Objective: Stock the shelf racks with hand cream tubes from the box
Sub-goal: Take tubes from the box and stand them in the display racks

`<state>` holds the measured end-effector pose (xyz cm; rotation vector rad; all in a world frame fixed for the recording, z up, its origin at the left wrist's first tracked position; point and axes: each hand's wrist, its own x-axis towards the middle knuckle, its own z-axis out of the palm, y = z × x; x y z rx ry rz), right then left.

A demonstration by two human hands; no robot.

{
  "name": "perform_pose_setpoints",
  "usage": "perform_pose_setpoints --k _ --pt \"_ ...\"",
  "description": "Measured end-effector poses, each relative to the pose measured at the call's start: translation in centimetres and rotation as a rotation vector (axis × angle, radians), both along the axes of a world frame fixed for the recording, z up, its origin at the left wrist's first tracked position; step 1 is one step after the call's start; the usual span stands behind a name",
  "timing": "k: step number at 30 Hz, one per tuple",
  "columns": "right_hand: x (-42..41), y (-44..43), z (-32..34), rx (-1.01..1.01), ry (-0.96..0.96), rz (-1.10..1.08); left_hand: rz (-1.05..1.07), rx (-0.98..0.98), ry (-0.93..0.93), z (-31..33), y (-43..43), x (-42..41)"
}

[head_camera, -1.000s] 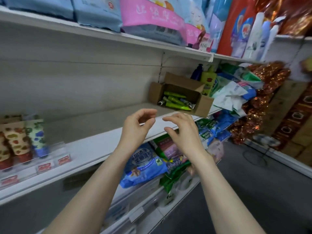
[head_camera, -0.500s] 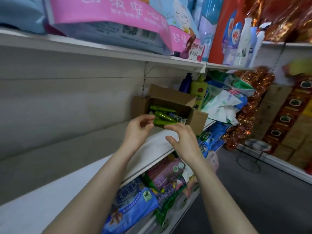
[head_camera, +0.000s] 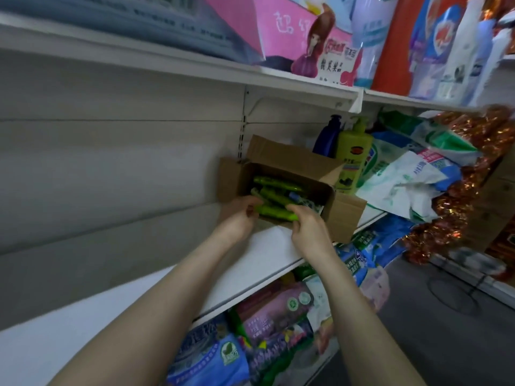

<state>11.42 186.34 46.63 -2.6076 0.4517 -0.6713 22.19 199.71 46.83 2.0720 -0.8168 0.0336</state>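
White shelf board (head_camera: 264, 246) is occupied by an open cardboard box (head_camera: 344, 218); at its 6 o'clock edge one green hand cream tube (head_camera: 274, 213) is gripped endwise by the left hand (head_camera: 239, 217) and right hand (head_camera: 309, 231).

Green pump btl (head_camera: 352, 160) w/ dark blue btl (head_camera: 327, 137) just behind it at center-right, white-green bags (head_camera: 404, 188) & orange tinsel (head_camera: 473, 174) at right, pink pack (head_camera: 289, 37) up top, blue packs (head_camera: 211, 358) bottom center.
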Motion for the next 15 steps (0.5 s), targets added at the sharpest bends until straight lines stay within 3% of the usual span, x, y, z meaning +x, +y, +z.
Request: perform_pose_setpoints --k 4,7,9,15 --pt "2.2 -2.4 0.6 -0.01 0.069 0.019 0.031 0.138 -0.031 0.5 -3.2 0.2" --pt "3.7 -4.0 0.6 0.011 0.117 0.03 0.046 0.148 0.058 0.3 -5.6 0.6" --pt "4.5 -4.9 0.4 0.029 0.165 0.029 0.009 0.284 0.04 -0.4 -6.7 0.9" --pt "5.8 -6.4 -0.6 0.1 0.261 0.061 0.141 0.411 -0.077 -2.4 -7.4 2.2"
